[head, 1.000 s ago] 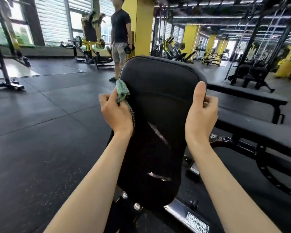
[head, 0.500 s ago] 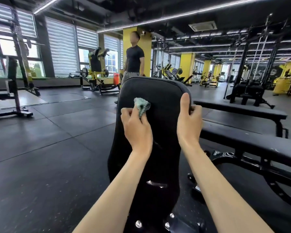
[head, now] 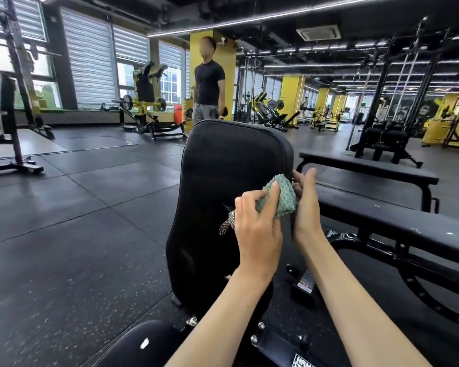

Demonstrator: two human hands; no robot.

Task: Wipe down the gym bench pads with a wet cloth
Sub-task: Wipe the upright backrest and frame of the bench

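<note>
While a black rack (head: 11, 107) stands on the dark rubber floor (head: 77, 234) at the far left, a yellow weight machine (head: 146, 102) sits farther back by the windows, and a person in a black shirt (head: 209, 83) stands behind the upright back pad (head: 217, 176). The left hand (head: 257, 231) is curled round a green cloth (head: 282, 198), pressing it against the pad's face near the right edge; a checked strip hangs out at the hand's left side. Just beside it, the right hand (head: 306, 207) grips the pad's right edge, thumb lying up the front and fingers wrapped behind. Two flat benches (head: 368, 165) lie to the right, with more machines and yellow pillars beyond.
</note>
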